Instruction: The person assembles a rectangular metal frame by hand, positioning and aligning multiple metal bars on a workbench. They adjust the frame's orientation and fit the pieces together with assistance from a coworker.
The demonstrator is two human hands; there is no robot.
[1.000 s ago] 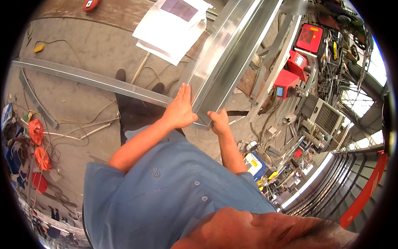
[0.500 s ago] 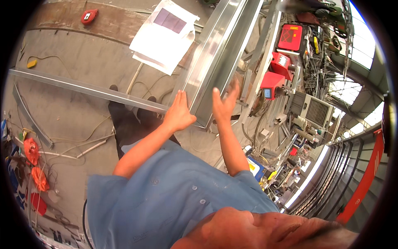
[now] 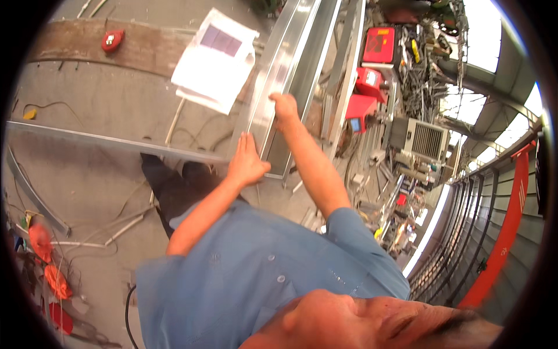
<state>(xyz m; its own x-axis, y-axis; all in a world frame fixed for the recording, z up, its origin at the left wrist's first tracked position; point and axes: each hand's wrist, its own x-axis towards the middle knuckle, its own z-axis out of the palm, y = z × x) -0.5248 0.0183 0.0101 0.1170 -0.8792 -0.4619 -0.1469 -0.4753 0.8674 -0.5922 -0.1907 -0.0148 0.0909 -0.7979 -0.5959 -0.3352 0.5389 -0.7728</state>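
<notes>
**Hands on a long metal profile**

The glossy, ridged silver profile (image 3: 283, 55) runs beside the right edge of a brown plank (image 3: 148, 42) bearing white sheets (image 3: 206, 75) and a red tape measure (image 3: 113, 41). The hands are apart: the left (image 3: 247, 166) lies straight-fingered at the profile's near end, hiding a thin bar's (image 3: 116, 141) tip; the right's (image 3: 285, 109) grip cannot be told. The profile's far end is cut off.

Your left forearm (image 3: 206, 220) angled inward, left hand (image 3: 246, 164) with fingers (image 3: 247, 143) together and thumb (image 3: 265, 167) apart, your right arm (image 3: 317, 168) stretched farther forward, right hand (image 3: 285, 109) partly curled.
</notes>
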